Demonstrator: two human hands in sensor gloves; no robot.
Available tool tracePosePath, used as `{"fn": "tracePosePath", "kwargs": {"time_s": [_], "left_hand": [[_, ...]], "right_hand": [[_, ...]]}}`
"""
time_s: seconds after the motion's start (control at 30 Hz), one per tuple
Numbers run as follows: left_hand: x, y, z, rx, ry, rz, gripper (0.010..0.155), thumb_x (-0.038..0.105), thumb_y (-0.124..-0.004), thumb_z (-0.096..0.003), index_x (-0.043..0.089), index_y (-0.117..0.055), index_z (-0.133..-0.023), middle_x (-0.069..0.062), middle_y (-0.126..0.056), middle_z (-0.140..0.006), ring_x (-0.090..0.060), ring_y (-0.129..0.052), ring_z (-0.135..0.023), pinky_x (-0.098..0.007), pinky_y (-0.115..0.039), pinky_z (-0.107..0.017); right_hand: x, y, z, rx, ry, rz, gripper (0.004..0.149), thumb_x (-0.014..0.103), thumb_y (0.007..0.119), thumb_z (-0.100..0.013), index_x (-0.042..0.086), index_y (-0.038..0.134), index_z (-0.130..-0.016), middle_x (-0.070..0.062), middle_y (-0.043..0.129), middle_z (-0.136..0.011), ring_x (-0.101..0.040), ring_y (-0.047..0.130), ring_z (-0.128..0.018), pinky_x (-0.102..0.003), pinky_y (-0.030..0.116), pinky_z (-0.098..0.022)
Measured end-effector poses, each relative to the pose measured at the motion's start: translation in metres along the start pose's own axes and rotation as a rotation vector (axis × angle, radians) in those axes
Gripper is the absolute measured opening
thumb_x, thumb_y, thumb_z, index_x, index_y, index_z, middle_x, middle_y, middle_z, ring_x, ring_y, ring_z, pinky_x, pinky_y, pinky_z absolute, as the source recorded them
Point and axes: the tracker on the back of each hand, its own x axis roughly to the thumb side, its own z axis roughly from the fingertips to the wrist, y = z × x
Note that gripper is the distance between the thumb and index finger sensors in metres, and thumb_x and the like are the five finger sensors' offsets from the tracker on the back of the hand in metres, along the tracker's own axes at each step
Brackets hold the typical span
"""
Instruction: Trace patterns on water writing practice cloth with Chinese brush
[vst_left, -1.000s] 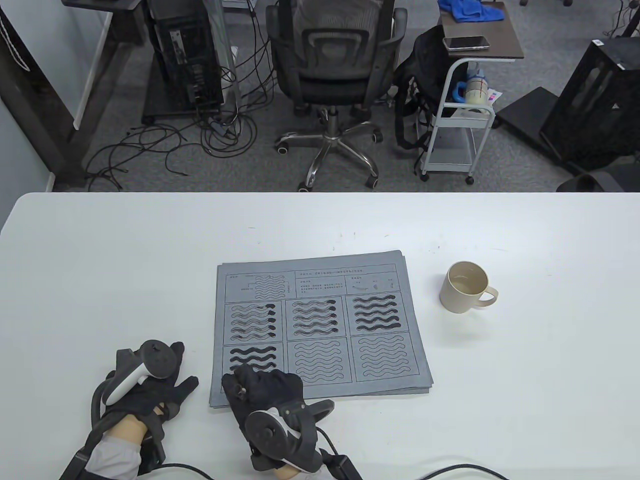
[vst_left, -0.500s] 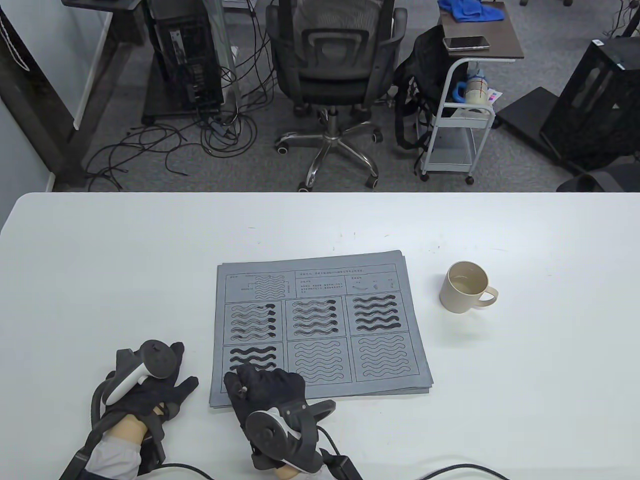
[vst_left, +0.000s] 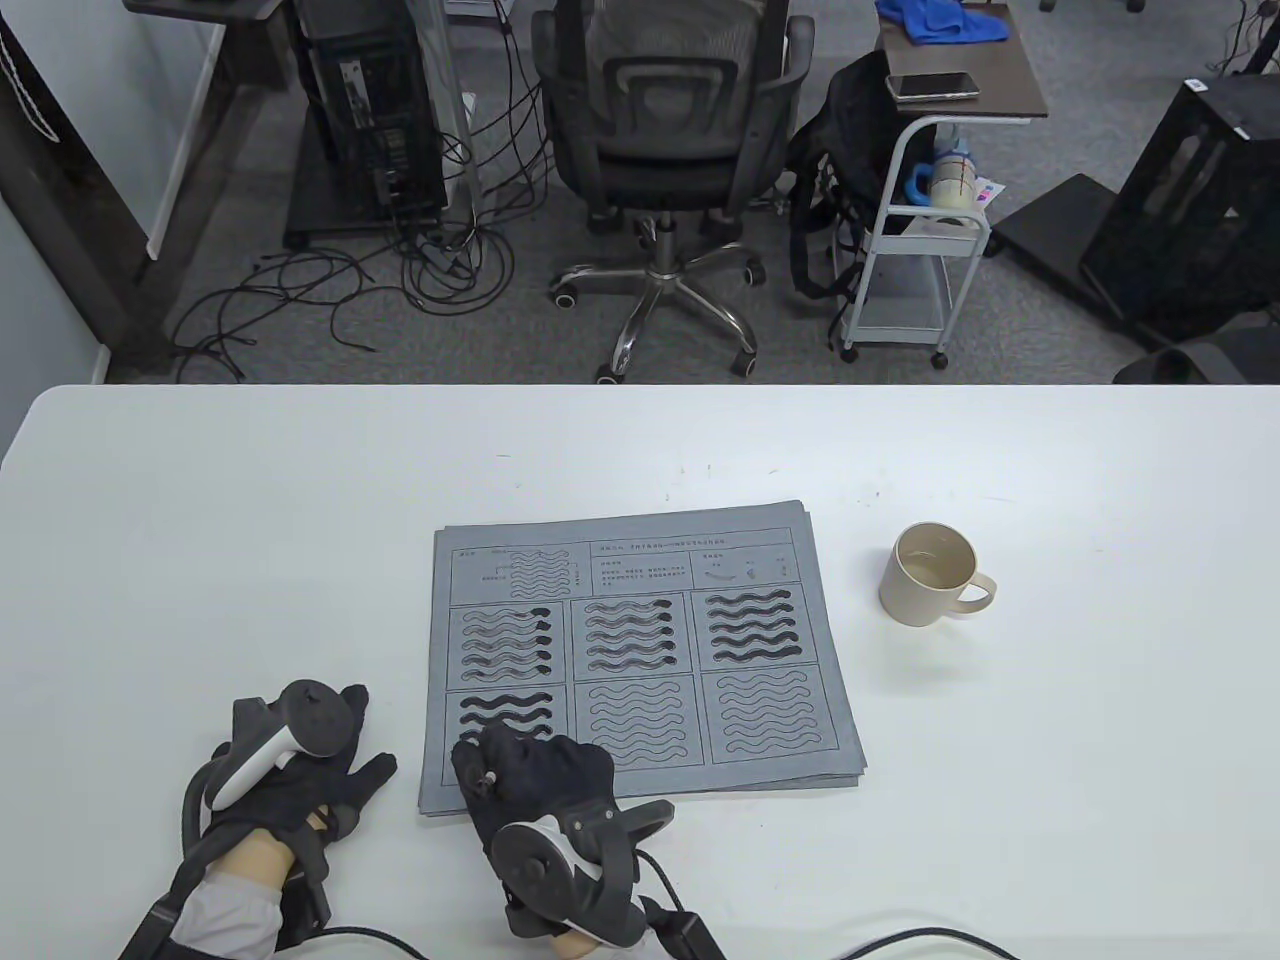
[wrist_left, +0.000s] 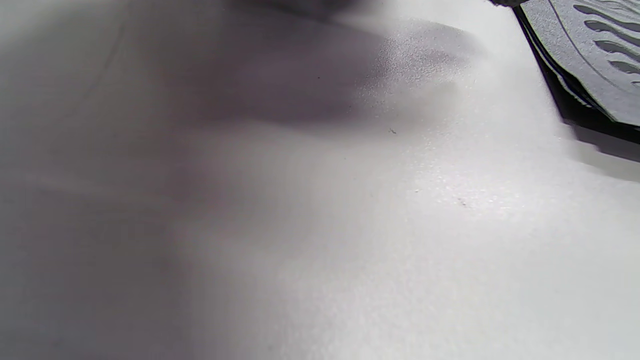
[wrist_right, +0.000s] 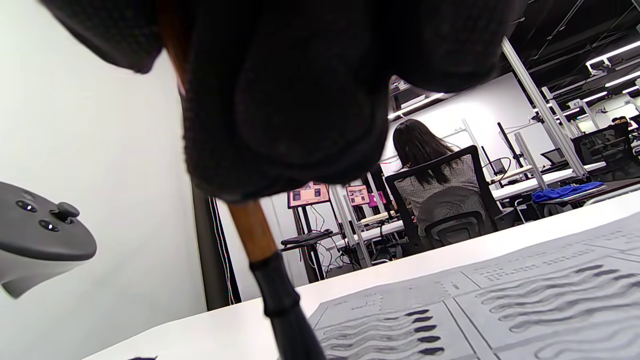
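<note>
Table view: the right hand (vst_left: 535, 775) sits over the near-left corner of the practice cloth (vst_left: 640, 650), left hand (vst_left: 295, 760) flat on the surface (vst_left: 200, 520) beside it, fingers spread. Left wrist view: just surface and cloth edge. Right wrist view: fingers (wrist_right: 280, 100) clamped around the brush (wrist_right: 272, 280), tip hidden.

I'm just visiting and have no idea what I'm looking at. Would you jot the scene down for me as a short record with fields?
Setting: white table
Cloth: grey practice cloth printed with panels of wavy lines, lying flat
Traced so far: top three panels and part of the bottom-left one look dark
Brush: wooden-handled brush, gripped by the right hand over the bottom-left panel
Left hand: left hand rests on the table beside the cloth, holding nothing
Mug: beige mug to the right of the cloth, handle pointing right
</note>
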Motion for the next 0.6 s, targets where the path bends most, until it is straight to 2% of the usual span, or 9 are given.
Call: {"fn": "tracePosePath", "kwargs": {"time_s": [0.6], "left_hand": [[-0.0004,-0.0002,0.0003,-0.007,0.006,-0.001,0.078,0.065,-0.052,-0.0536,0.042,0.001,-0.107,-0.009,-0.001,-0.119,-0.037,0.005,-0.104,-0.077,-0.006,-0.067]], "right_hand": [[0.0006,-0.0016,0.0003,-0.021,0.005,0.03,0.042,0.047,0.079,-0.053,0.011,0.095,-0.069,-0.007,0.11,-0.044,-0.019,0.104,-0.031,-0.045,0.082,-0.036]]}}
